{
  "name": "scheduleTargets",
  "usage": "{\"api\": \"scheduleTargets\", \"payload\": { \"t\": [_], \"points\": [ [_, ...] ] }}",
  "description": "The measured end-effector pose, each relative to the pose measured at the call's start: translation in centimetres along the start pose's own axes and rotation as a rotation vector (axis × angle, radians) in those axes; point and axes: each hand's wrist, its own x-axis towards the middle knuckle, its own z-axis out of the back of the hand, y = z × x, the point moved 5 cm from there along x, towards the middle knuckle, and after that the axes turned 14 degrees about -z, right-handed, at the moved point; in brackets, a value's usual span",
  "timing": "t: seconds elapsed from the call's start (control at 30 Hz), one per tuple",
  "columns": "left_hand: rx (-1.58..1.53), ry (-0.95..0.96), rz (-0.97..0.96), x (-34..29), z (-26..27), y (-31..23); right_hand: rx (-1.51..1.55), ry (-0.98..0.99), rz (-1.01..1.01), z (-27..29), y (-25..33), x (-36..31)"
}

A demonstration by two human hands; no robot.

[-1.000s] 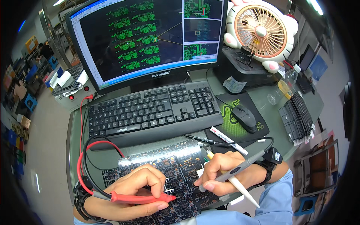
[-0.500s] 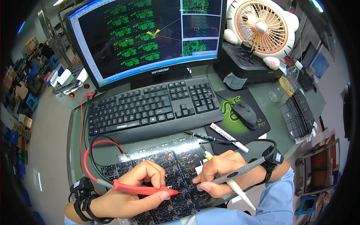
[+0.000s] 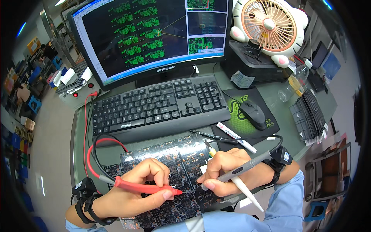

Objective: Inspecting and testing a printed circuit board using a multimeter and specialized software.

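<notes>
A dark panel of printed circuit boards (image 3: 178,164) lies in front of me, at the desk's near edge. My left hand (image 3: 145,189) is closed around a red test probe (image 3: 141,186), its tip over or on the boards; contact cannot be made out. My right hand (image 3: 228,174) grips a grey test probe (image 3: 247,166), slanted down to the left, its point lost against the dark boards. A white tapered tool (image 3: 247,193) is also tucked in that hand, its thin end sticking out toward the lower right. A red cable (image 3: 91,158) loops from the left probe.
Beyond the boards stand a black keyboard (image 3: 162,104) and a monitor (image 3: 135,34) with green circuit layouts. A mouse (image 3: 252,115) rests on a mat, with a white marker (image 3: 235,137) near it. Rightward are a fan (image 3: 268,25), a bottle (image 3: 297,79) and stacked dark boards (image 3: 309,118).
The red probe's tip has shifted slightly up, and my right hand a little up with the grey probe. On the monitor, the yellow marker has become smaller. Both grips stay the same.
</notes>
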Motion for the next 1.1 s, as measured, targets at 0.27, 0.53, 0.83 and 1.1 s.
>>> {"api": "scheduleTargets", "payload": {
  "t": [0.27,0.53,0.83,1.1],
  "points": [
    [-0.007,-0.018,0.001,0.07,-0.11,-0.07,0.01,-0.018,0.008,-0.06,-0.17,-0.08],
    [-0.003,-0.027,-0.003,-0.09,-0.14,0.06,-0.006,-0.022,0.028,-0.13,-0.07,-0.13],
    [0.02,-0.026,-0.001,-0.18,-0.04,0.12,0.012,-0.031,0.038,-0.13,-0.16,-0.12],
    [0.014,-0.023,-0.007,-0.13,-0.12,0.09,0.031,-0.05,0.053,-0.3,-0.31,-0.11]
  ]
}}
